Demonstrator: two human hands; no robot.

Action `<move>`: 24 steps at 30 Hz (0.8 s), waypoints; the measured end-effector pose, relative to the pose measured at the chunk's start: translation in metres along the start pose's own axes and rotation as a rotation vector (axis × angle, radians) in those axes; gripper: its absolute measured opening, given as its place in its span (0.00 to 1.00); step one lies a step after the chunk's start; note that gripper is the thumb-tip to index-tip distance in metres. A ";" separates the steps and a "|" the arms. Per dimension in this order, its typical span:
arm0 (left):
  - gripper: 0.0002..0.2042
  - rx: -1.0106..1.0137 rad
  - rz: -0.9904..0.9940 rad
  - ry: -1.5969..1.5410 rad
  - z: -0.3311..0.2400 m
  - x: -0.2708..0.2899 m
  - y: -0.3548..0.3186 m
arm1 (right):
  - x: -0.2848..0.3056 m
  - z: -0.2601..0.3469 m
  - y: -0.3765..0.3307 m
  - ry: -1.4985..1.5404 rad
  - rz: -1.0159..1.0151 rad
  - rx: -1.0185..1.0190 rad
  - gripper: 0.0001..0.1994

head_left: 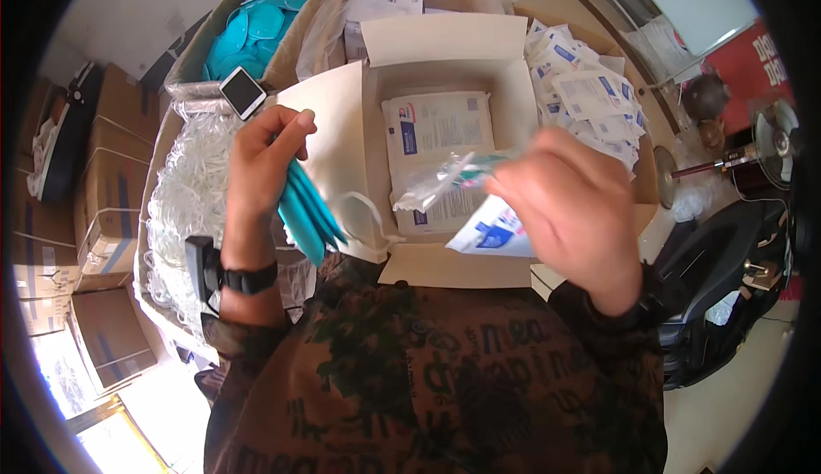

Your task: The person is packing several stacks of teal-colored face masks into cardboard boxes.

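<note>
My left hand (267, 153) is closed around several teal folded face masks (310, 216), which hang down from it; a white strap loops out beside them. My right hand (577, 204), smeared by motion, is closed over the near right part of an open white carton (332, 123). A white-and-blue packet (494, 233) juts from under its fingers, and a clear crinkled plastic piece (436, 185) with some teal and pink on it trails from the fingertips. Inside the carton lie flat white packets with blue print (440, 123).
A box of teal masks (248, 33) stands at the far left, with a white phone (243, 93) on its near edge. White elastic straps (192, 209) fill a bin at left. Loose packets (590, 93) heap in a box at right. A black scooter seat (718, 251) stands farther right.
</note>
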State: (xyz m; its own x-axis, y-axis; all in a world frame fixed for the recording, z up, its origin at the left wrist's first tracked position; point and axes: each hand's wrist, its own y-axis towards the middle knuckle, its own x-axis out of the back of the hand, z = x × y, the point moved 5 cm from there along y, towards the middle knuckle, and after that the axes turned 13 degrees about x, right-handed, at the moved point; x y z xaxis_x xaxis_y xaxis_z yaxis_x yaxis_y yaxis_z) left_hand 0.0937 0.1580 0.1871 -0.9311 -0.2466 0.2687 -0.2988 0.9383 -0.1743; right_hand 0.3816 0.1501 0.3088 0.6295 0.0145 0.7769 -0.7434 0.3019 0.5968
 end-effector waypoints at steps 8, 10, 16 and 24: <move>0.08 -0.268 0.165 0.173 -0.059 -0.053 -0.060 | -0.034 -0.005 0.009 0.091 -0.004 0.004 0.06; 0.11 -0.171 0.002 0.164 -0.043 -0.046 -0.041 | -0.035 0.006 0.008 0.130 0.045 0.055 0.05; 0.13 -0.316 -0.077 0.363 -0.022 -0.061 -0.015 | -0.021 0.034 0.001 0.363 0.094 0.111 0.07; 0.14 -0.479 -0.107 0.525 -0.062 -0.054 -0.051 | -0.033 -0.004 -0.004 0.153 -0.061 -0.035 0.09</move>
State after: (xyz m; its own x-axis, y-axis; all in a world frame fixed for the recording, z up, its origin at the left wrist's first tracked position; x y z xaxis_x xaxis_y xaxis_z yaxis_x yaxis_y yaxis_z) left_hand 0.1722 0.1382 0.2403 -0.6426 -0.3069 0.7021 -0.1460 0.9485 0.2810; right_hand 0.3645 0.1519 0.2807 0.7022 0.1397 0.6982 -0.6963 0.3392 0.6325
